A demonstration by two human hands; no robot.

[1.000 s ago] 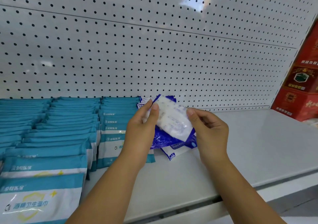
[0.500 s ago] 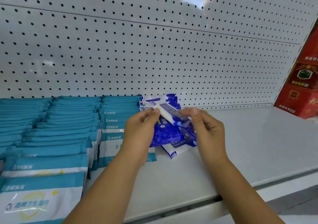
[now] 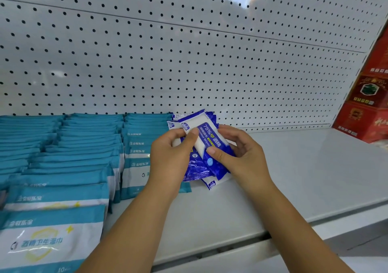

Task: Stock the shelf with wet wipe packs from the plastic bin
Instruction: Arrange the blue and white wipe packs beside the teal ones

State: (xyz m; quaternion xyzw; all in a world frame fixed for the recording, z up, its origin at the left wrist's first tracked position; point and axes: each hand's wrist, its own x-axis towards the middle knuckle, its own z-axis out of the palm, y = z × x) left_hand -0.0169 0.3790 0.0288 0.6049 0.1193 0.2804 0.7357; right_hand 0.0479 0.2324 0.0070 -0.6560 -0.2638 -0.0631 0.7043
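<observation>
Head camera view, looking forward and down at a person's two bare forearms reaching over a pale grey shelf [image 3: 294, 178].

Both hands meet over the middle of the shelf and hold one blue and white wet wipe pack [image 3: 206, 135] between them. The left hand [image 3: 172, 157] grips the pack's left end, thumb pressed on its top face and fingers curled beneath. The right hand [image 3: 241, 157] grips the right end, thumb on the near edge and fingers wrapped round the far side. The pack is tilted, its printed face turned up toward the camera, showing "75%" in white.

Directly beneath the hands lies a pile of blue packs [image 3: 201, 167] of the same kind, resting on the shelf. The held pack is just above this pile; whether it touches the pile cannot be told.

To the left of the left hand, teal packs [image 3: 84, 146] stand in overlapping rows running from the near edge to the back. The nearest row touches the blue pile.

Behind the hands rises a white pegboard panel [image 3: 189, 63]. Far to the right of the right hand, well apart, stand stacked red boxes [image 3: 367, 109].
</observation>
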